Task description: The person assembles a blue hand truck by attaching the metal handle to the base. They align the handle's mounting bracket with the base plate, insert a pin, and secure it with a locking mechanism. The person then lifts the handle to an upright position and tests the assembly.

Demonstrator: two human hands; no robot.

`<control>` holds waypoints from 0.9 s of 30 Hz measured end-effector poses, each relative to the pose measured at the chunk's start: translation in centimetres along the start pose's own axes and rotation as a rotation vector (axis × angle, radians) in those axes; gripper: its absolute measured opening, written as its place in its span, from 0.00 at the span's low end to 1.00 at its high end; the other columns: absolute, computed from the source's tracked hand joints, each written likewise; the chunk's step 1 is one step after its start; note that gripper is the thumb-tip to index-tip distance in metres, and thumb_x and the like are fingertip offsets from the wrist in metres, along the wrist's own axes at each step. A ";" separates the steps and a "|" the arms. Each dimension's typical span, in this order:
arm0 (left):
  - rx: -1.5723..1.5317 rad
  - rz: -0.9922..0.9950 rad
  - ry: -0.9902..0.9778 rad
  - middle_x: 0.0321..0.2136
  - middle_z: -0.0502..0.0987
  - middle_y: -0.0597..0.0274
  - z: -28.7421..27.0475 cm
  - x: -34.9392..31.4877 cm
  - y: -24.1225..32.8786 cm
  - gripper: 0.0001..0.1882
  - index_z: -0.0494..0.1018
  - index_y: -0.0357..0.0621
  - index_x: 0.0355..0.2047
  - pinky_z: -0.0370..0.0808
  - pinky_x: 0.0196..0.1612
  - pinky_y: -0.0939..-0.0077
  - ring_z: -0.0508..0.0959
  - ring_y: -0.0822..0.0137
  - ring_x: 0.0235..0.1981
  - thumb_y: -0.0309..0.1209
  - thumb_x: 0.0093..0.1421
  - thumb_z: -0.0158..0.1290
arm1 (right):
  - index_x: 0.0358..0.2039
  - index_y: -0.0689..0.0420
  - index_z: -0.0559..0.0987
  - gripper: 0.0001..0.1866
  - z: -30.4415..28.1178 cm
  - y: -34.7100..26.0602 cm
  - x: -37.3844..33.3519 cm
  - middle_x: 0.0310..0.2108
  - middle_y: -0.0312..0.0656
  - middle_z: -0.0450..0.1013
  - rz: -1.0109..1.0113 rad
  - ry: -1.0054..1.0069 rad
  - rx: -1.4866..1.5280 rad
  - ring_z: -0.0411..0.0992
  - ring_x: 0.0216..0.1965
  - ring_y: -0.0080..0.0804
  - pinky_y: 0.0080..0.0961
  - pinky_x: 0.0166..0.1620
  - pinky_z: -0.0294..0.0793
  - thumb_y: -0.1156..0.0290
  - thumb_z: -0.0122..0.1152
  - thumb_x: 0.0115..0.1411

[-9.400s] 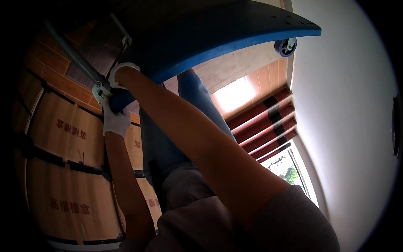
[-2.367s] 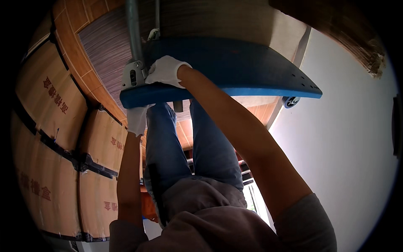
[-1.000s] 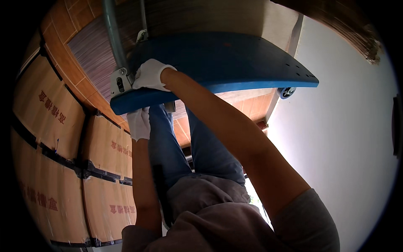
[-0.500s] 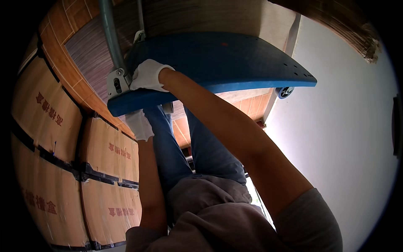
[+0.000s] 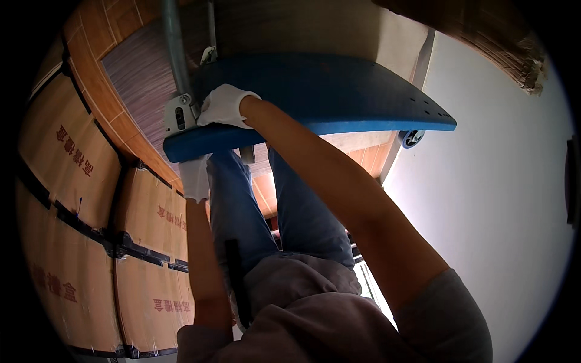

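Observation:
A platform trolley with a blue deck (image 5: 315,91) is in front of my legs, its near edge over my thighs. My right hand (image 5: 227,106), in a white glove, is closed at the deck's left end, beside the metal hinge bracket (image 5: 179,115). From that bracket a grey tube handle (image 5: 173,51) rises. Below the same end, my left hand (image 5: 195,176), gloved too, holds the deck's underside; its fingers are hidden by the deck. A caster wheel (image 5: 411,138) shows under the right end.
Stacked cardboard cartons (image 5: 66,145) with black edge bands stand to my left. A white wall (image 5: 496,181) runs along the right. Orange floor tiles (image 5: 103,78) border a dark wood-grain surface (image 5: 133,75) beyond the handle. A brown cardboard piece (image 5: 502,45) juts in at the upper right.
The trolley's left end, with its bracket and handle, has shifted slightly right and away from me. My right hand has moved right with it; my left hand has slid a little left along the underside.

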State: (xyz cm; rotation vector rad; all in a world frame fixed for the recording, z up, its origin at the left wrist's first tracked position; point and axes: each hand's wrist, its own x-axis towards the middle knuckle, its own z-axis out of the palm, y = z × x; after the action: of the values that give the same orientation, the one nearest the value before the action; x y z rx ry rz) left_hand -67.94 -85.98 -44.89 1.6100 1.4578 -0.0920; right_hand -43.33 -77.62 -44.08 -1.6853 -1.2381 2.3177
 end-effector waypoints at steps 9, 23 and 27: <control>0.049 0.083 0.020 0.32 0.74 0.63 0.3 0.5 -3.1 0.11 0.72 0.40 0.34 0.70 0.34 0.80 0.73 0.70 0.32 0.35 0.61 0.45 | 0.41 0.55 0.79 0.24 0.1 0.2 0.3 0.39 0.46 0.75 -0.006 -0.012 0.021 0.72 0.40 0.38 0.24 0.46 0.69 0.55 0.59 0.45; 0.107 0.104 0.096 0.33 0.76 0.60 1.9 -0.3 -5.7 0.11 0.73 0.38 0.35 0.71 0.35 0.79 0.75 0.67 0.34 0.34 0.60 0.47 | 0.40 0.53 0.79 0.24 1.3 1.3 1.8 0.39 0.43 0.75 -0.066 0.031 -0.027 0.72 0.41 0.39 0.25 0.45 0.69 0.52 0.57 0.44; 0.131 0.105 0.136 0.34 0.76 0.60 2.3 -0.5 -6.3 0.11 0.73 0.38 0.35 0.72 0.36 0.79 0.75 0.66 0.34 0.34 0.60 0.48 | 0.40 0.53 0.79 0.25 1.5 1.6 2.0 0.40 0.43 0.75 -0.091 0.039 -0.036 0.72 0.42 0.39 0.24 0.46 0.68 0.51 0.57 0.45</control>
State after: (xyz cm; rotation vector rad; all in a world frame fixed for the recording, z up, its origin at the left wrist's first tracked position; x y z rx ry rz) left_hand -72.00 -88.71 -49.47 1.8266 1.4930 -0.0188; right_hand -44.69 -78.72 -46.49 -1.6399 -1.3277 2.2141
